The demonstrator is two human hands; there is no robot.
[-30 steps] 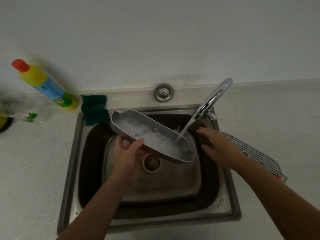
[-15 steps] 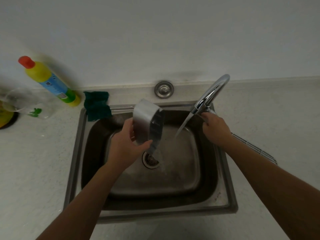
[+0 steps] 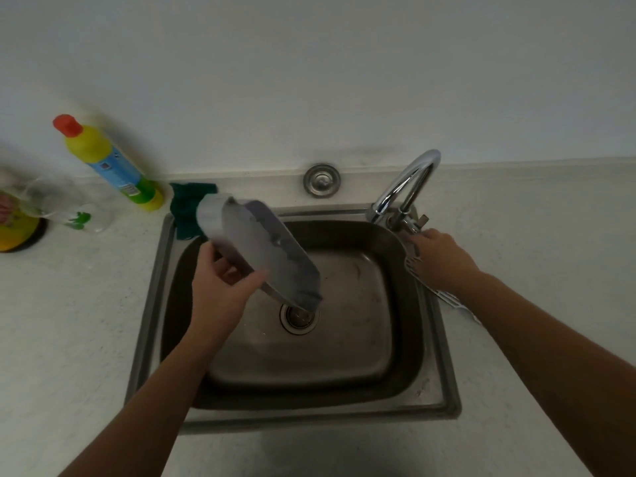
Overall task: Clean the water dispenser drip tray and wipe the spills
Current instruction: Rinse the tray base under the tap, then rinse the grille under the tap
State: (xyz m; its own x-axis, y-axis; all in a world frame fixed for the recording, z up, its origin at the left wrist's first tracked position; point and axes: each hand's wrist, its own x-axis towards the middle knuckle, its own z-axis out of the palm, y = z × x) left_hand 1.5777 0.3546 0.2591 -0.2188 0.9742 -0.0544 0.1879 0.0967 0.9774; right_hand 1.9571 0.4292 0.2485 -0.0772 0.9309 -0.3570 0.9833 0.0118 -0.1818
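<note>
My left hand grips the grey drip tray by its long edge. The tray hangs tilted over the steel sink, its low end just above the drain. No water is visible in it. At the sink's back right corner, my right hand has its fingers curled on the handle at the base of the chrome faucet. No water comes out of the spout. The tray's white grille lies on the counter to the right of the sink, partly hidden under my right hand and arm.
A dark green cloth lies at the sink's back left corner, behind the tray. A yellow bottle with a red cap leans against the wall. Left of it are a clear container and a yellow object. A round metal strainer sits on the back ledge.
The tray was full under running water, then my left hand tipped it out. The stream has stopped. My right hand moved from beside the tray to the faucet handle.
</note>
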